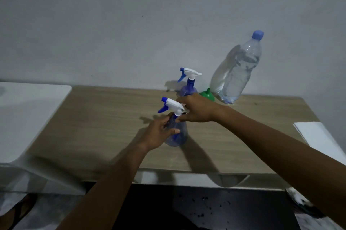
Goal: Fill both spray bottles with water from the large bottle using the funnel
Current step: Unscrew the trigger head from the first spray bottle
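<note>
A clear blue spray bottle (178, 134) with a white and blue trigger head stands on the wooden table (97, 126) near its middle. My left hand (159, 133) wraps around its body. My right hand (196, 109) grips the collar under the trigger head. A second spray bottle (188, 87) stands behind, partly hidden by my right hand. A green funnel (206, 95) lies upside down beside it. The large clear water bottle (237, 70) with a blue cap stands at the back right, near the wall.
A white surface (28, 115) adjoins the table on the left. White sheets of paper (318, 134) lie at the table's right edge. The wall runs right behind the bottles. A dark floor and a foot show below the table's front edge.
</note>
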The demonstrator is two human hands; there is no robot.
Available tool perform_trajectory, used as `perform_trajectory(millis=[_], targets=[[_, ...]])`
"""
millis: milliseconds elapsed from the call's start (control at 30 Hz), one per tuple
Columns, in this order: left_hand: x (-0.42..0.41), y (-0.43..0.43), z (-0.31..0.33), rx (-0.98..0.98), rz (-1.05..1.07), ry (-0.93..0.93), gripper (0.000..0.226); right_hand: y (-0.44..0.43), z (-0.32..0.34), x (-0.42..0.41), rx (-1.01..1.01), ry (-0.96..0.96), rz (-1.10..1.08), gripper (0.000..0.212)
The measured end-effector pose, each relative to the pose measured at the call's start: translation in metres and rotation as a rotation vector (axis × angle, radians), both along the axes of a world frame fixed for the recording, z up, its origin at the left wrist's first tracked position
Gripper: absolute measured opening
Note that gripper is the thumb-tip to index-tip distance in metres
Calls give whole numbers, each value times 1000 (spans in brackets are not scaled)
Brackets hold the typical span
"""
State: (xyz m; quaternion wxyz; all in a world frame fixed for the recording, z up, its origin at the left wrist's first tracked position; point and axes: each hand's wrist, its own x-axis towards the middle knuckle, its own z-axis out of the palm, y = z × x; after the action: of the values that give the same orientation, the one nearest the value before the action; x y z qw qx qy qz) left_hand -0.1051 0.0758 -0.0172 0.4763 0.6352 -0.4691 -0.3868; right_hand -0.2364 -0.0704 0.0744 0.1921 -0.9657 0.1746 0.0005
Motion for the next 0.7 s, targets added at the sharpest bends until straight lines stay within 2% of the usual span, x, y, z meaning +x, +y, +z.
perform_trajectory(millis=[100,233,333,467,600,700], targets=[[5,-2,-1,-11,-13,-4,38,5,1,3,-7,-19,-26,28],[7,-2,-3,15,-23,20,55,9,-1,0,33,-21,-15,20],[9,-3,-5,10,-31,40,61,6,-2,-4,107,-7,-33,24],[10,-3,-7,-3,-24,29,58,7,0,0,24,18,-25,24],[9,-3,-4,-12,-28,-6,47,11,3,7,-23,33,-80,35],[11,-3,-4,-6,-26,21,46,12,5,8,-10,45,-72,29]])
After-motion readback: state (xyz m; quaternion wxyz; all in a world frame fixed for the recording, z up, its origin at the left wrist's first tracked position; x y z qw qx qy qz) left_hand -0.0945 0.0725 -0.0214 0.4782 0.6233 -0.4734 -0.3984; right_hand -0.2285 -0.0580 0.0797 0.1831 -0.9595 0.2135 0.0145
